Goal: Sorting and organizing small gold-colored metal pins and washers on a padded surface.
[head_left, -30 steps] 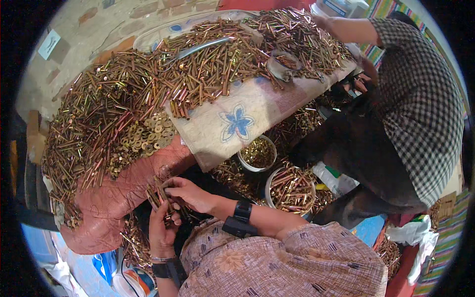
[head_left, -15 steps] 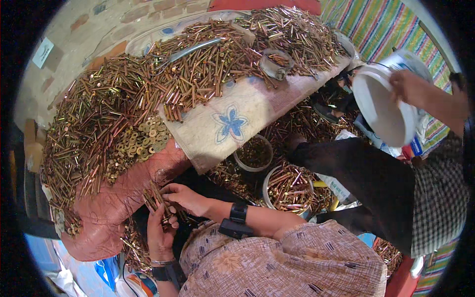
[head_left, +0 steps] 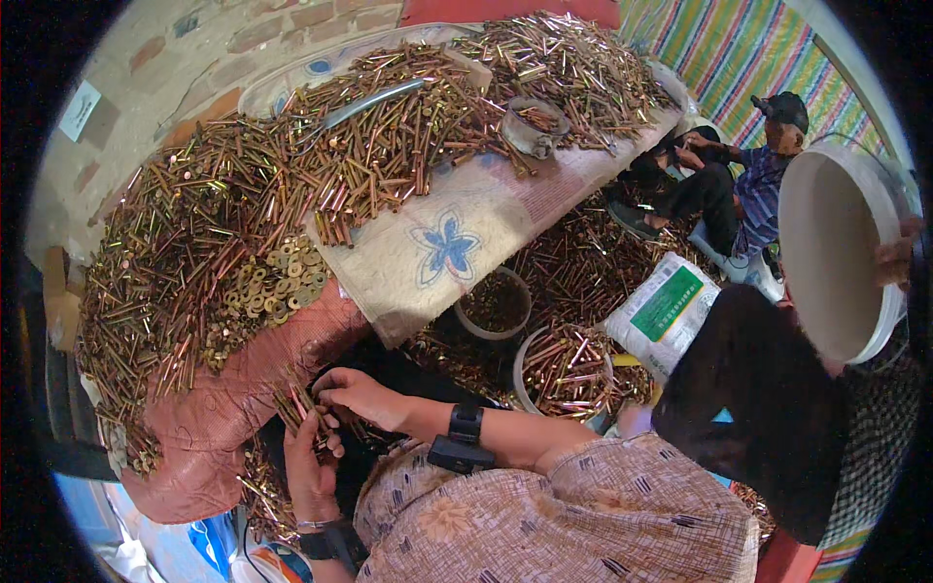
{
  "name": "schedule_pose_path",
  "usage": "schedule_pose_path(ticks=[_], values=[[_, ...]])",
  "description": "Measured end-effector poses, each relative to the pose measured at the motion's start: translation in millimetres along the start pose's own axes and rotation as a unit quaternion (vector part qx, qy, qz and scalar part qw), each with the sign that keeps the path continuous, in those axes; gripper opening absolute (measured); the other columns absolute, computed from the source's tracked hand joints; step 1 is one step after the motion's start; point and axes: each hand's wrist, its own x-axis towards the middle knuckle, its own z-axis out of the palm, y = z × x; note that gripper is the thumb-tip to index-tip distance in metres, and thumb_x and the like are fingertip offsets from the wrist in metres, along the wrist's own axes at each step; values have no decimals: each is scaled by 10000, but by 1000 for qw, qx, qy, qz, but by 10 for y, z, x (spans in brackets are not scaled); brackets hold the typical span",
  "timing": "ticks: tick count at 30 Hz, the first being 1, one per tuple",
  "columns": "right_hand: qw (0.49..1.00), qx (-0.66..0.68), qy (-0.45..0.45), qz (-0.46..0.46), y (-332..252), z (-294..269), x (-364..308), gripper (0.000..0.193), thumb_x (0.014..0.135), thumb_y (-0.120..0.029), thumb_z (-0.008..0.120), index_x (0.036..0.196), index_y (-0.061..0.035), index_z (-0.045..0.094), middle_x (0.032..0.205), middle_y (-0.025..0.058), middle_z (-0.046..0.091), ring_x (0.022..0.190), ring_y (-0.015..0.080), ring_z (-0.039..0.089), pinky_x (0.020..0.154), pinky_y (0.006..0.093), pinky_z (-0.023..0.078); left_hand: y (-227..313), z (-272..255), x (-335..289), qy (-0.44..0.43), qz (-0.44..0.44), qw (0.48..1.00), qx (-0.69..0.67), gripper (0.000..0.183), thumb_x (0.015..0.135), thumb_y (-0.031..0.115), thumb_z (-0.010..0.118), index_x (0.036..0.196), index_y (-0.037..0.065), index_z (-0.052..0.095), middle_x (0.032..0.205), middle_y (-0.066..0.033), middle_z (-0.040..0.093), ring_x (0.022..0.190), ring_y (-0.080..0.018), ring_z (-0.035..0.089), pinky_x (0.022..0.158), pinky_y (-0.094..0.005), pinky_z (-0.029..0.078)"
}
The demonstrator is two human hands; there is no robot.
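My left hand [head_left: 309, 468] is closed round a small bunch of bolts [head_left: 288, 400], long thin brassy metal pieces that stick up past the fingers. Close beside it, my right hand [head_left: 364, 396] has its fingers pinched together near the bunch; what lies between those fingertips is hidden. Both hands are just in front of a quilted reddish cover [head_left: 209, 428] on the bench edge. Beyond it spreads a big heap of similar bolts [head_left: 194, 223], with a patch of flat brassy washers [head_left: 282, 279] at its near side.
A patterned cloth [head_left: 389, 257] drapes the bench. On the heap lie a curved grey metal piece [head_left: 374, 102] and a small round container [head_left: 535, 128]. Below stand a bucket of bolts [head_left: 525, 374], another tub [head_left: 494, 332] and a white sack [head_left: 661, 313]. A person carries a white bucket [head_left: 831, 257]; another person [head_left: 743, 189] sits farther back.
The person with the white bucket has moved right and nearer, bringing the seated person and the white sack into fuller view. My hands stay almost where they were, still at the bolts.
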Motion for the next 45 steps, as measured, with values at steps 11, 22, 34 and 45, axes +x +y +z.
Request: schedule_pose_path(ticks=[11,22,34,45], values=[[998,-47,27,25,83,17,48,202,847,-128,524,1015,-16,528,755,21,547,592,80,479,512,200,379,-15,-58,-3,18,30,999,31,183,836,149,559,970,53,482,716,-73,580,482,-123,487,420,-231,386],[996,-74,-26,42,197,23,36,216,772,-106,587,963,-6,575,833,67,594,756,135,540,662,255,431,26,-17,1,28,37,999,13,167,839,126,546,968,46,477,708,-72,576,484,-119,488,409,-220,379],[969,52,-204,132,439,135,-101,193,731,-40,562,907,-67,486,817,-11,506,758,112,509,657,265,420,89,10,74,78,80,992,-54,187,809,99,584,954,61,472,712,-82,565,446,-124,463,365,-233,373],[960,-271,-4,-75,-323,-18,229,121,806,-48,522,916,-10,553,783,90,595,705,171,577,634,300,465,276,-244,19,106,72,991,-28,119,829,137,565,901,66,502,702,-58,572,486,-98,482,408,-222,388]])
